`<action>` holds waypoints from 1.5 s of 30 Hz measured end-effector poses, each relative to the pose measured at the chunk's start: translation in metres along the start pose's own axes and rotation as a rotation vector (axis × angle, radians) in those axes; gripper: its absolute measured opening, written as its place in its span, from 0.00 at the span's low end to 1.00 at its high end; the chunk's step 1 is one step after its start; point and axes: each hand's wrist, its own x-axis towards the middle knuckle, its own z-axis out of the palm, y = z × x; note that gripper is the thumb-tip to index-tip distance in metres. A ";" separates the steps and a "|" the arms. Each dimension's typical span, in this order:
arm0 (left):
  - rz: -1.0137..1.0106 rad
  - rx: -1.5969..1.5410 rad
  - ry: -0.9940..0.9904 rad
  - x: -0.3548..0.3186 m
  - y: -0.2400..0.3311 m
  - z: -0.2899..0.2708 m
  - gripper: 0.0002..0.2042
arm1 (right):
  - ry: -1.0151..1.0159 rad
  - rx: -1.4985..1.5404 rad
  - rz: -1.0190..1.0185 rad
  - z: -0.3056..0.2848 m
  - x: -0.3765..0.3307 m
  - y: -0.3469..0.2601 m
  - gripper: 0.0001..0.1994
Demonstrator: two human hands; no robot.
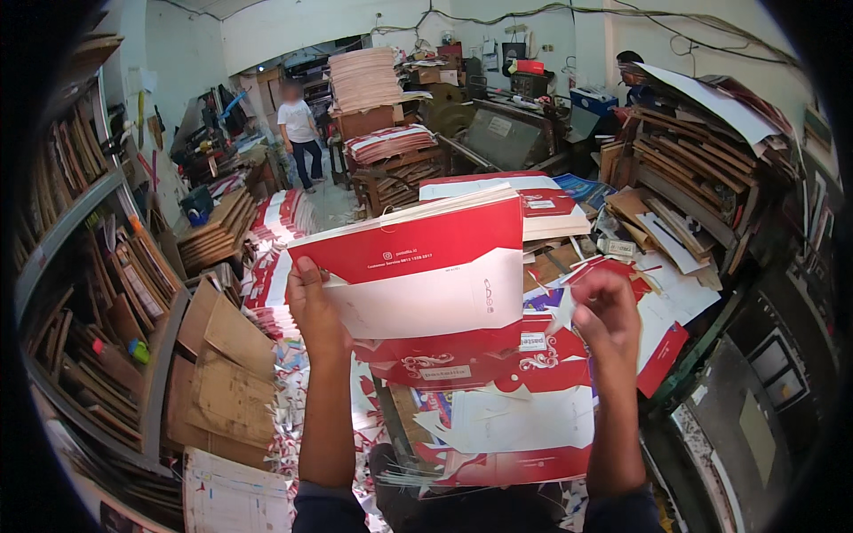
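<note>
My left hand is closed on the left edge of a thick stack of red-and-white printed card sheets, thumb in front. The stack is held up and tilted, its front sheet hanging lower with a red printed flap. My right hand is raised at the right of the stack, apart from it, its fingers pinching a small white paper scrap. Below both hands lie more red-and-white card sheets with torn offcuts on and around them.
Another stack of card sheets lies beyond my hands. Shelves of wooden boards line the left. Paper scraps cover the floor at lower left. Piled boards stand at right. A person in a white shirt stands far back.
</note>
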 end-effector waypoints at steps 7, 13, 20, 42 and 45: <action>-0.109 0.083 -0.181 -0.016 0.014 -0.024 0.26 | -0.132 0.001 0.206 0.072 0.030 0.055 0.44; 0.007 0.133 -0.265 -0.018 0.019 -0.031 0.31 | -0.032 0.169 0.179 0.088 0.027 0.061 0.27; 0.081 0.072 -0.262 -0.025 0.007 -0.011 0.31 | -0.218 0.024 0.262 0.043 0.051 0.030 0.26; -0.035 -0.113 -0.586 -0.009 -0.004 0.012 0.35 | -1.040 -0.146 0.608 0.019 0.142 -0.063 0.14; -0.003 -0.159 -0.618 -0.007 -0.007 0.019 0.35 | -0.979 -0.088 0.659 0.007 0.131 -0.062 0.13</action>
